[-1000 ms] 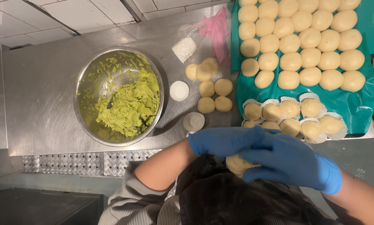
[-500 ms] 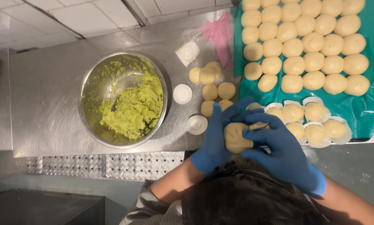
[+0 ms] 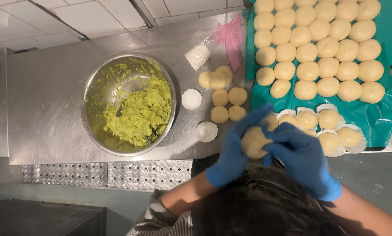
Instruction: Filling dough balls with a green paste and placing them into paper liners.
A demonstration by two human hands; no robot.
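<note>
Both hands, in blue gloves, are together around one pale dough ball (image 3: 253, 142): the left hand (image 3: 234, 148) cups it from beneath and the right hand (image 3: 301, 153) closes over its side, fingers curled on it — a grip that seems meant to round or seal it. The ball is held in the air just off the near edge of the steel counter (image 3: 43, 109), beside a row of balls already sitting in white paper cups (image 3: 331, 140). Above these, bare balls lie in rows on a teal sheet (image 3: 379, 118). A small cluster of balls (image 3: 224, 98) waits near a metal bowl (image 3: 91, 87) of green paste (image 3: 139, 116), with empty paper cups (image 3: 191, 99) between — all seemingly kept within easy reach. White wall tiles run behind the counter; ribbed metal plate lies below it.
</note>
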